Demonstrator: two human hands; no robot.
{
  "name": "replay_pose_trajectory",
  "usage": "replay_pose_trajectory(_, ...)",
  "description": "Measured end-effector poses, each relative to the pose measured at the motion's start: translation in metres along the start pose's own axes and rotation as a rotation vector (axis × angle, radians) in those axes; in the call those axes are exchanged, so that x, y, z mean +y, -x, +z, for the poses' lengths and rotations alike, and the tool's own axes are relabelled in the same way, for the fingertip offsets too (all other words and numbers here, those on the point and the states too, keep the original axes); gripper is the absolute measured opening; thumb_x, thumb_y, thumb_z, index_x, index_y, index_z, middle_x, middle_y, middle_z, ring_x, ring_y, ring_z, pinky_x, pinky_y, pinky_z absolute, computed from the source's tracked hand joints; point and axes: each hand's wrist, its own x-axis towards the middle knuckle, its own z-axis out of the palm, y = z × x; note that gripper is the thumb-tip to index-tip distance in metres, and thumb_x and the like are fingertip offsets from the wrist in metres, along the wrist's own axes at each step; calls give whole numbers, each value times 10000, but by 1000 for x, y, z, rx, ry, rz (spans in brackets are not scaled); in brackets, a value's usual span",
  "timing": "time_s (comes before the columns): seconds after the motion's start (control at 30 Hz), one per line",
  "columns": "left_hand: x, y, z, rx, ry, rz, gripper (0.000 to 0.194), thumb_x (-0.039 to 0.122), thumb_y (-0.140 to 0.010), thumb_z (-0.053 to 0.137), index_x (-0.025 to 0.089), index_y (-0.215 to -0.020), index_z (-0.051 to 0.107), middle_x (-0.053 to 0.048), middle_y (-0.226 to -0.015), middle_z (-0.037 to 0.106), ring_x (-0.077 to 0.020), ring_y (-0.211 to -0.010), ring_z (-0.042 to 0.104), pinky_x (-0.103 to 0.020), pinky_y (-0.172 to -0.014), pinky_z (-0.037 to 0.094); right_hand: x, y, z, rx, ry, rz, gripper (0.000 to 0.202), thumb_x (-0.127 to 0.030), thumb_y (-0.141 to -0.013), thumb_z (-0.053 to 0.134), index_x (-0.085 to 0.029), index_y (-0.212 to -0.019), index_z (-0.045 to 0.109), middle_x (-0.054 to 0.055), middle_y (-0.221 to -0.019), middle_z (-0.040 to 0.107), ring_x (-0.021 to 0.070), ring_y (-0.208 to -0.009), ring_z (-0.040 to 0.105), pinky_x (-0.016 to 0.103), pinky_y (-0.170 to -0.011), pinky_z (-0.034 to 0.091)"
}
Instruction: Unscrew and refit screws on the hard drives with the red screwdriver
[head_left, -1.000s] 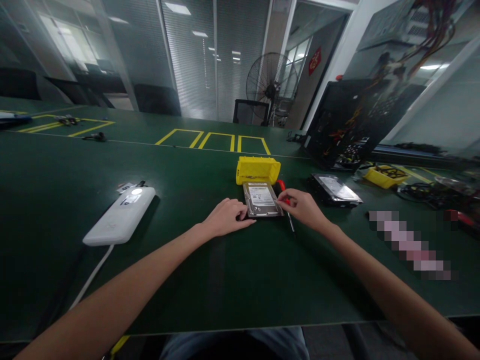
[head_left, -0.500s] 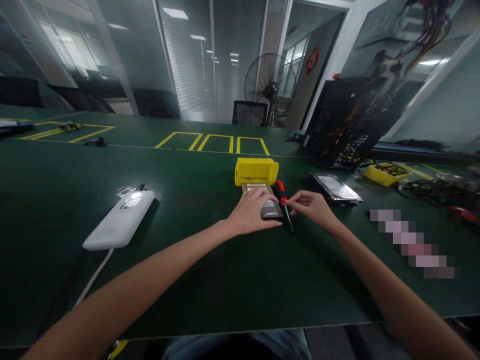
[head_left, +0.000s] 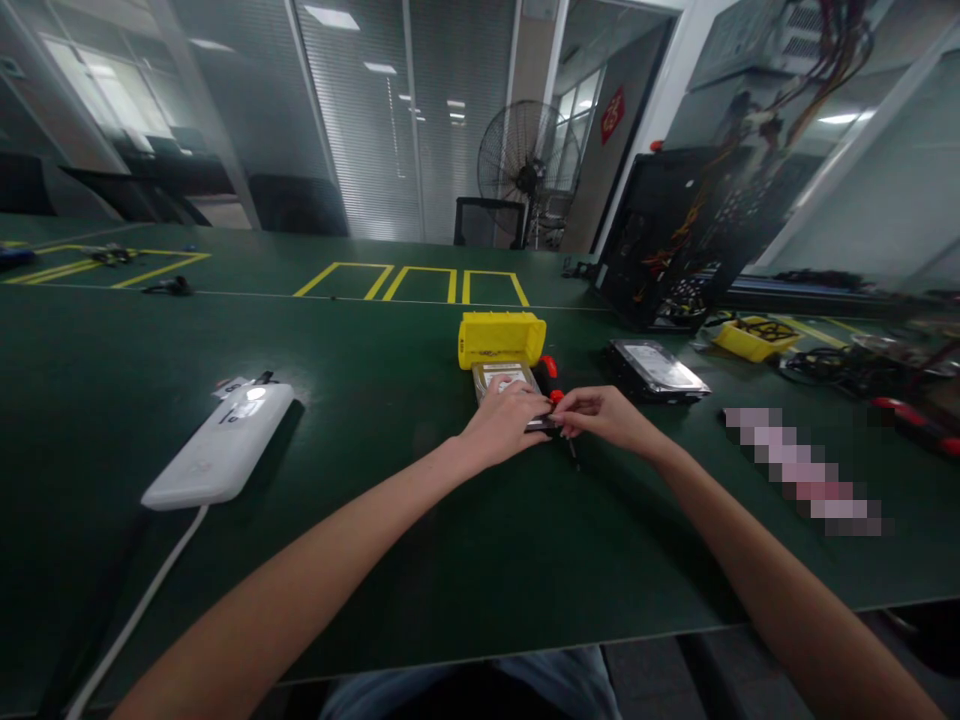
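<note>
Apparently the left hand point(head_left: 504, 420) lay flat, fingers together, on the hard drive point(head_left: 501, 378) on the worktop point(head_left: 390, 380), while the right hand point(head_left: 604, 415) pinched the screwdriver point(head_left: 556, 400) beside it, drive unopened.

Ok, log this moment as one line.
left hand: flat on drive | right hand: pinching screwdriver beside drive | bin: behind drive
</note>
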Motion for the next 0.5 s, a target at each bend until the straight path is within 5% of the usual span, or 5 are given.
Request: replay_pose_trajectory(0.5,2,0,-6,-16,-46,39,270,364,-864,473,250,-1097,549,-26,-1122,602,-250,-1046,465,-426,-902,241,0,2,2,-37,-172,206,266,-269,-647,732,-111,-857,688,47,-768,680,70,-633,619,209,-668,537)
